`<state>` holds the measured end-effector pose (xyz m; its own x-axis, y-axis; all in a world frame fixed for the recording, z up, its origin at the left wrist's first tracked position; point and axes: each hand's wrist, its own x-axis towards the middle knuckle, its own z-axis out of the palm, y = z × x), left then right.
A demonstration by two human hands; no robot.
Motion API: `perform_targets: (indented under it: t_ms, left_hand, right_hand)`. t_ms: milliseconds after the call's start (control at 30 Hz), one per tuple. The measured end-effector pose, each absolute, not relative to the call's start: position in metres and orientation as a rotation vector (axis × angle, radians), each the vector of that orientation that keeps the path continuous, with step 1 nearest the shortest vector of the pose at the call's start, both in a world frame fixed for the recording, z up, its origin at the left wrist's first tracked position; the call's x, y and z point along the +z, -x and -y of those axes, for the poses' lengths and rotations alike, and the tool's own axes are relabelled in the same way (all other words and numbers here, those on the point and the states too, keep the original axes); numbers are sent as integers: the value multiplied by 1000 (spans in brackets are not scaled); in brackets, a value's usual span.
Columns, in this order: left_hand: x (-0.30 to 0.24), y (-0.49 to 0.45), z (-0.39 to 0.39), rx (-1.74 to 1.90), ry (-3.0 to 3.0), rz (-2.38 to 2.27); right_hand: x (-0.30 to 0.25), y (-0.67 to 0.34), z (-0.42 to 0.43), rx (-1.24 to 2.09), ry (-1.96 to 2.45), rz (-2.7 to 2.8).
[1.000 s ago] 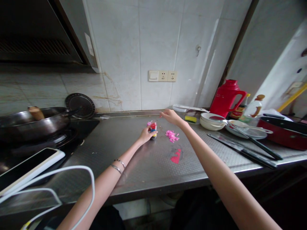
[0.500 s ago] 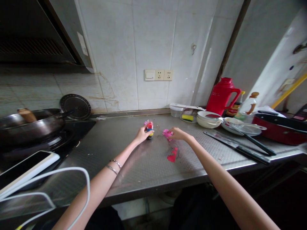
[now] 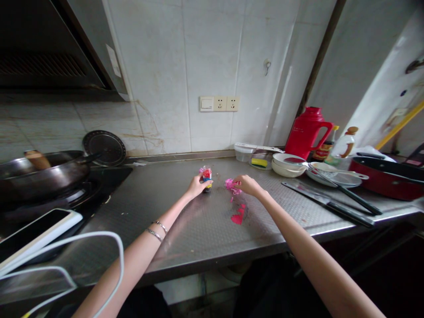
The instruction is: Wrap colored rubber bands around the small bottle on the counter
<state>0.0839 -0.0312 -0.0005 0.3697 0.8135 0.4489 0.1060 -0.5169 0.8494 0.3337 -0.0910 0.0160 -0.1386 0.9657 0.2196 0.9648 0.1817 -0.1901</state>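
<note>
My left hand (image 3: 196,186) is wrapped round a small jar (image 3: 206,176) packed with red, blue and yellow bits, standing on the steel counter (image 3: 185,225). Just right of it, my right hand (image 3: 247,184) pinches a bunch of pink loops (image 3: 231,185) lifted slightly off the counter, with strands hanging down. A red scrap (image 3: 238,216) lies on the counter below the pink bunch.
A wok (image 3: 43,170) sits on the stove at left, with a phone (image 3: 36,234) and white cable (image 3: 82,256) in front. At right lie a long knife (image 3: 326,204), bowls (image 3: 288,164), a red jug (image 3: 306,132), bottles and a red pan (image 3: 387,179).
My right hand came back from the rear of the counter to the pink loops, closed on them and has raised them a little. The left hand has stayed on the jar.
</note>
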Motion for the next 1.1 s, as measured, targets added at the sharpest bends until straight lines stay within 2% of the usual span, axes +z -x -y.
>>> perform_targets:
  t_ms: [633, 1100]
  left_hand:
    - [-4, -84, 27, 1200, -1925, -801]
    - [-7, -88, 20, 1193, -1890, -802]
  right_hand:
    - [17, -345, 85, 189, 1502, 1994]
    - [25, -347, 83, 310, 1476, 1836]
